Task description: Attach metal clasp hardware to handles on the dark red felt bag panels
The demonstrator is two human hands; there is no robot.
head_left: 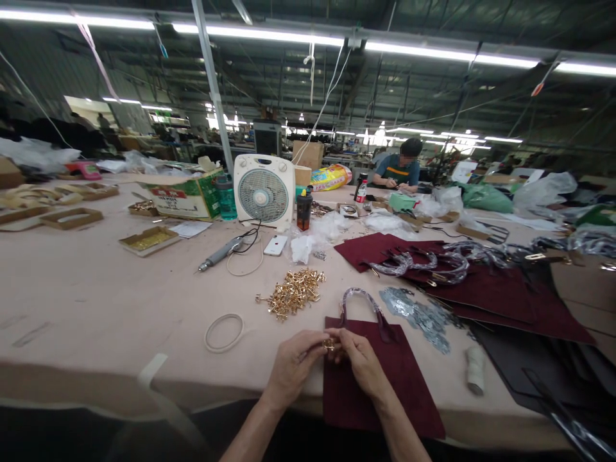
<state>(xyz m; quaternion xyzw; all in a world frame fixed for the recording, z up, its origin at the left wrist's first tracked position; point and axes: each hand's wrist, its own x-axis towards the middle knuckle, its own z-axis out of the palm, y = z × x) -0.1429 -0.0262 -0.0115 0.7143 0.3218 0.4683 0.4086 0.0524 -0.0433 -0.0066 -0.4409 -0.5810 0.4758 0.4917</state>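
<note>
Both hands meet over the upper left part of a dark red bag panel (399, 378) at the table's front edge. My left hand (297, 360) and my right hand (362, 360) are closed, fingertips together around small gold metal fittings (329, 344). Their exact shape is partly hidden by the fingers. A plastic-wrapped handle (360, 294) arches from the panel's top edge, just beyond my hands. Farther off lies a heap of similar gold fittings (293, 293). Right of the handle spreads a pile of flat grey metal pieces (418, 314).
A roll of tape (224, 332) lies left of my hands, a pale spool (475, 370) to the right. Beyond are an electric screwdriver (221, 253), a phone (276, 245) and a box fan (264, 190). Stacked red panels (500, 292) fill the right. Another person (400, 168) sits across.
</note>
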